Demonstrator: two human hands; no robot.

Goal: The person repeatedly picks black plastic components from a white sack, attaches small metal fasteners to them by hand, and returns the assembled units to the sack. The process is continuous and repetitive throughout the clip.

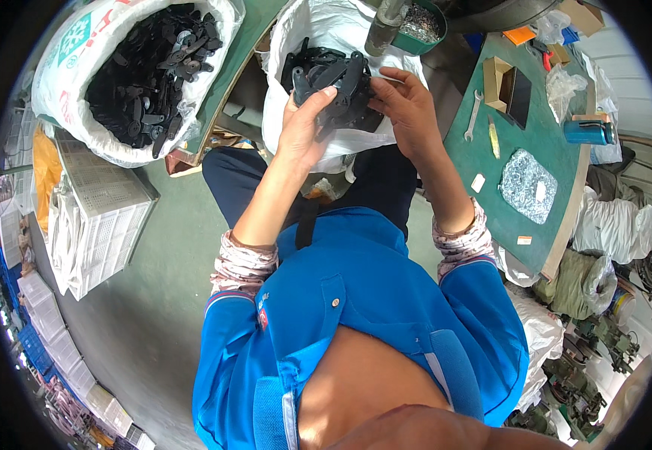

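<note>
My blue jacket (348, 255) lies closest, its front spreading below my forearms. Beyond it, my dark-trousered knees stand to either side of an open white sack (277, 105). Over the sack's mouth, my left hand (301, 127) grips a black part (354, 75), thumb laid across its near side; the fingers beneath are hidden. I can't tell whether that grip takes in one piece or several, as other dark pieces crowd behind.

The part lies ahead and to the right of my left hand, its long axis pointing mostly away from me, almost upright in view. My right hand (407, 105) comes in at its right side, thumb and fingers bent toward it; whether they touch it or stop just short, I can't tell. So the part sits between my hands, the left the nearer, having hold of it.

Off to the left, a larger white sack (60, 82) holds more black pieces. On my right, a wrench (474, 116) lies on the green surface (465, 161).
</note>
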